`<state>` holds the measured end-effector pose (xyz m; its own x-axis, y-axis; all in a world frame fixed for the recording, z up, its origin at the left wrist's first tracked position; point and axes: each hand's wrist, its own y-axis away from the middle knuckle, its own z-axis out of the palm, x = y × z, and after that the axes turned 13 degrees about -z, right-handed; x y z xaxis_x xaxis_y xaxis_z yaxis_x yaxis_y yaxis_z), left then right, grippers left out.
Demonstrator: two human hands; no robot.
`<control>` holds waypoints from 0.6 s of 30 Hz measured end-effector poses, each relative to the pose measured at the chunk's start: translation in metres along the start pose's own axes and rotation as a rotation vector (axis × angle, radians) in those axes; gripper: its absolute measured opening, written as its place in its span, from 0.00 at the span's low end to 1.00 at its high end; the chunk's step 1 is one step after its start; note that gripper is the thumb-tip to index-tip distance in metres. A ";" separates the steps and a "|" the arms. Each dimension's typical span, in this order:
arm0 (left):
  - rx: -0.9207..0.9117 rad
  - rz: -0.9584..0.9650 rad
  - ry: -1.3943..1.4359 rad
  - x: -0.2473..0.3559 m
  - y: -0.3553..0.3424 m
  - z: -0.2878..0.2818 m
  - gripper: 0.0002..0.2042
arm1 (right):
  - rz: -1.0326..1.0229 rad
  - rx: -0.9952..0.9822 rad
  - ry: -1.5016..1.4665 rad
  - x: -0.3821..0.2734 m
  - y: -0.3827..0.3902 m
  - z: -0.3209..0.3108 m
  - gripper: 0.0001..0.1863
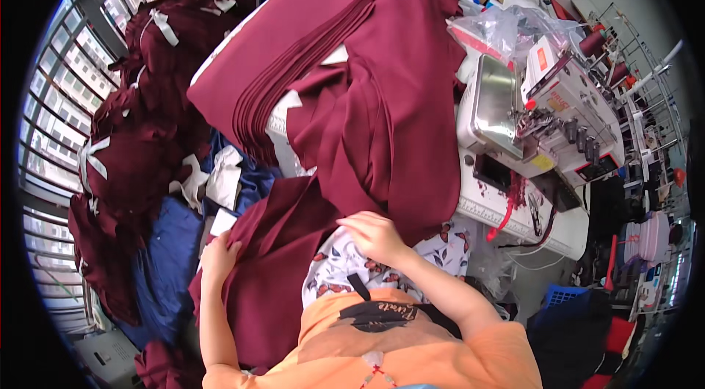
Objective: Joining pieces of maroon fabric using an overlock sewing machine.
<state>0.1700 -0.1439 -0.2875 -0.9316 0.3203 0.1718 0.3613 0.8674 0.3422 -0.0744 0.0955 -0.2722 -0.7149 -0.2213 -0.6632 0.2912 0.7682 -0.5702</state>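
My left hand (220, 257) grips the upper left edge of a maroon fabric piece (257, 293), beside a small white piece (222, 222); the maroon cloth hangs down toward my body. My right hand (371, 238) is over my lap, fingers curled together at the lower edge of draped maroon cloth (382, 168); what they hold, if anything, is unclear. Under it lies white butterfly-patterned cloth (448, 249). A layered stack of maroon pieces (272, 29) rests on the worktable above my hands.
A sewing machine (558, 117) and white table edge (529, 231) are at right, with thread stands behind. Maroon bundles (128, 205) and blue cloth (158, 264) are piled along the barred window at left. A blue basket (562, 297) sits lower right.
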 end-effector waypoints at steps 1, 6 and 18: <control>0.036 0.101 0.220 0.016 -0.007 -0.014 0.17 | 0.014 0.099 0.136 -0.009 -0.008 -0.024 0.07; 0.492 0.595 0.685 0.123 -0.082 -0.065 0.06 | 0.174 0.280 0.626 -0.004 -0.032 -0.078 0.15; 0.273 1.033 0.666 0.265 -0.063 -0.071 0.08 | 0.259 0.190 0.642 0.012 -0.044 -0.102 0.06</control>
<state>-0.0973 -0.1412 -0.1978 0.0101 0.7104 0.7037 0.8144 0.4025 -0.4180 -0.1602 0.1204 -0.2056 -0.8238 0.3960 -0.4057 0.5659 0.6175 -0.5463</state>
